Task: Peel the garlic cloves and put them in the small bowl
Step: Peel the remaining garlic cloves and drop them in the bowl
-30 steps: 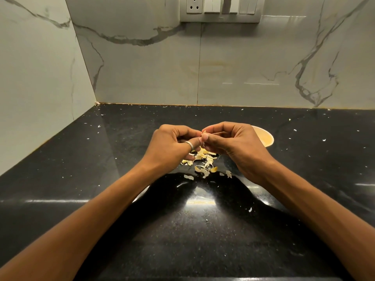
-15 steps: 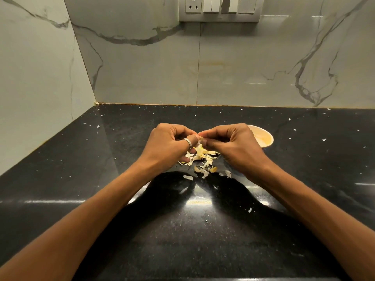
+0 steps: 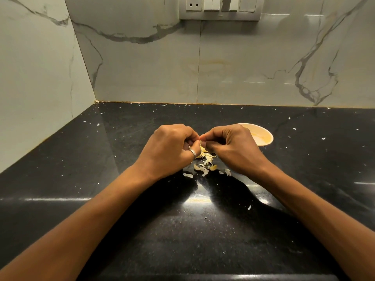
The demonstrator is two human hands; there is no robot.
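Garlic clove barely visible, pinched above loose peels, small pale bowl upright, just to its right

Nothing readable here, honestly. The switch plate up at 12 o'clock has no lettering I can make out. The small bowl around 1 o'clock looks plain too.

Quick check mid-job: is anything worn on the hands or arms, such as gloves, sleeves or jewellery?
No gloves, sleeves, watch or bracelet show anywhere in view. The left hand wears one silver ring with a faintly ridged band; the right hand shows nothing worn.
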